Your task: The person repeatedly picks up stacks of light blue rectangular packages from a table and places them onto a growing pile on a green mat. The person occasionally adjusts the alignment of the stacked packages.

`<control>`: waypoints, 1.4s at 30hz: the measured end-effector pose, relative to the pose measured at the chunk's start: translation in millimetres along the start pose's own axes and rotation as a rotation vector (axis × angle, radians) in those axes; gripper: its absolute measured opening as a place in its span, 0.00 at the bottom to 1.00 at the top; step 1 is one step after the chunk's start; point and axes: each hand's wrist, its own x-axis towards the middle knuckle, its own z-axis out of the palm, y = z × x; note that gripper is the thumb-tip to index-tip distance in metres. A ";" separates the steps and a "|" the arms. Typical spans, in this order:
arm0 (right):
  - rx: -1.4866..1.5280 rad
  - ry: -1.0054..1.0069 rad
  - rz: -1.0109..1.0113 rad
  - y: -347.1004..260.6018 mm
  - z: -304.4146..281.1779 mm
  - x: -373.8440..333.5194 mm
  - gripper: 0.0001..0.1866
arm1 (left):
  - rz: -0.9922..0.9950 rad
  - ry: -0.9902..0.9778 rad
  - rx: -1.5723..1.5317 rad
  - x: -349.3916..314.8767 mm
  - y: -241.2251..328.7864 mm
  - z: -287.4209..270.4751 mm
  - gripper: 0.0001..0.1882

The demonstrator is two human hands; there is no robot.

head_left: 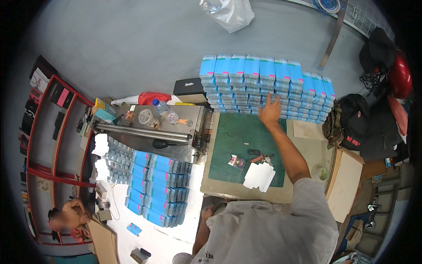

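Observation:
Tall rows of blue die-cut card blanks (259,70) with pink and green marks are piled against the wall at the far side of the table. My right hand (270,110) is stretched out to the front of these piles, fingers apart and nothing visible in it. Whether its fingertips touch the cards I cannot make out. Close to my body at the table's near edge, my left hand (207,212) hangs low, its fingers too small to read. A white card blank (259,177) lies on the green cutting mat (231,136), nearest my body.
Keys (266,158) and a small dark packet (237,162) lie on the mat. More blue stacks (165,185) stand on the white table to the left. Behind them are a metal machine (145,132) and a water bottle (165,111). Another person (70,220) is at the far left.

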 end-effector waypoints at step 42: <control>-0.215 -0.330 -0.336 -213.4 51.8 28.6 0.51 | 0.888 0.266 0.738 18.8 -79.2 -94.6 0.13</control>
